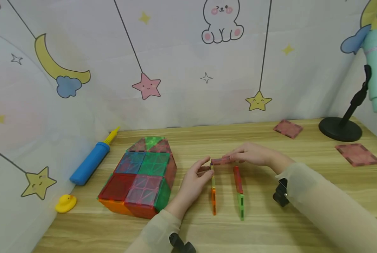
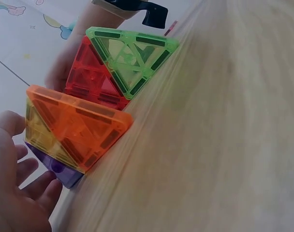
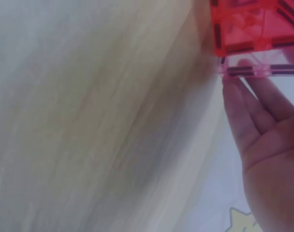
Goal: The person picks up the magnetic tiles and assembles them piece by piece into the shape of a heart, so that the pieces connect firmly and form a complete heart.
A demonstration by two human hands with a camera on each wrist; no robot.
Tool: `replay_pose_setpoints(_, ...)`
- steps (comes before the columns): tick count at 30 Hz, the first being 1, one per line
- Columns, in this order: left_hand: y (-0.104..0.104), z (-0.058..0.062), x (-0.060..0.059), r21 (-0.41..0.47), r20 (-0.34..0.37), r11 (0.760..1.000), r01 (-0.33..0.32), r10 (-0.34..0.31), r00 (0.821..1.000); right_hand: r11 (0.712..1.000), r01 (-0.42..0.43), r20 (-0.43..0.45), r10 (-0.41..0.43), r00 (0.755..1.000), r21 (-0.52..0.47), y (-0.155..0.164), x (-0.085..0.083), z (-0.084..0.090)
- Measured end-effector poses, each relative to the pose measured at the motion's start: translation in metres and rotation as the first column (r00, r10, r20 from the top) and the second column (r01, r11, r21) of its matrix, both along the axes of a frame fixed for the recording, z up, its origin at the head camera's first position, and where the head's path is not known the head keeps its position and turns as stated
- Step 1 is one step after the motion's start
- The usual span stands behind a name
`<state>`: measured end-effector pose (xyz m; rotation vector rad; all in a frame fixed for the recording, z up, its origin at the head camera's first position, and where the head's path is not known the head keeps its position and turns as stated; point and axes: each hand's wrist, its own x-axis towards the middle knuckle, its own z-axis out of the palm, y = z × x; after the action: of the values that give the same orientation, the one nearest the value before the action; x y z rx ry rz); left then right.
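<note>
A: What is each hand doing?

B: The right hand (image 1: 255, 154) lays its straight fingers on a pink translucent square magnetic tile (image 1: 221, 161), resting it across the far ends of two upright tile walls. The left hand (image 1: 193, 182), fingers relaxed, touches the near wall of yellow and orange tiles (image 1: 213, 193).

A: And the other wall?

B: The red and green tile wall (image 1: 239, 191) stands just below the right hand. Left of the left hand sits a finished house of coloured magnetic tiles (image 1: 138, 177).
</note>
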<state>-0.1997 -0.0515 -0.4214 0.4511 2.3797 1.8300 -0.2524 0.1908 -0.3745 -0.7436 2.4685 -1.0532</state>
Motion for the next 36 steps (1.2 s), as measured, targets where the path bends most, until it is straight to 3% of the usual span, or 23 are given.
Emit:
replay_pose_setpoints(9, 0.0, -0.001, -0.001, 0.01, -0.039, 1.0, 0.018, -0.018, 0.999, 0.998, -0.035, -0.076, 0.038, 0.996, 0.047, 0.003, 0.007, 0.001)
replay_pose_setpoints(16, -0.001, 0.0, 0.001, -0.031, -0.032, 0.999, 0.042, -0.043, 0.999, 0.997, -0.034, -0.116, 0.041, 0.992, 0.067, 0.007, 0.013, -0.002)
replay_pose_setpoints(23, -0.002, 0.0, 0.001, -0.038, -0.028, 0.998, 0.046, -0.047, 0.999, 0.999, -0.026, -0.103, 0.029, 0.994, 0.037, 0.013, 0.019, -0.006)
replay_pose_setpoints(27, -0.002, -0.001, 0.001, -0.036, -0.023, 0.998, 0.057, -0.058, 0.998, 0.992, 0.125, -0.126, -0.125, 0.984, -0.008, 0.035, 0.014, -0.005)
replay_pose_setpoints(31, -0.002, 0.0, 0.002, -0.025, -0.007, 0.998, 0.061, -0.062, 0.998, 0.94, 0.333, -0.23, -0.311, 0.922, 0.066, 0.082, -0.002, -0.011)
replay_pose_setpoints(34, -0.002, 0.0, 0.002, -0.02, -0.001, 0.998, 0.059, -0.059, 0.998, 0.902, 0.407, -0.282, -0.357, 0.891, 0.144, 0.118, -0.011, -0.019)
replay_pose_setpoints(36, -0.002, 0.001, 0.002, -0.02, 0.001, 0.998, 0.057, -0.057, 0.998, 0.883, 0.426, -0.289, -0.363, 0.886, 0.196, 0.135, -0.013, -0.023)
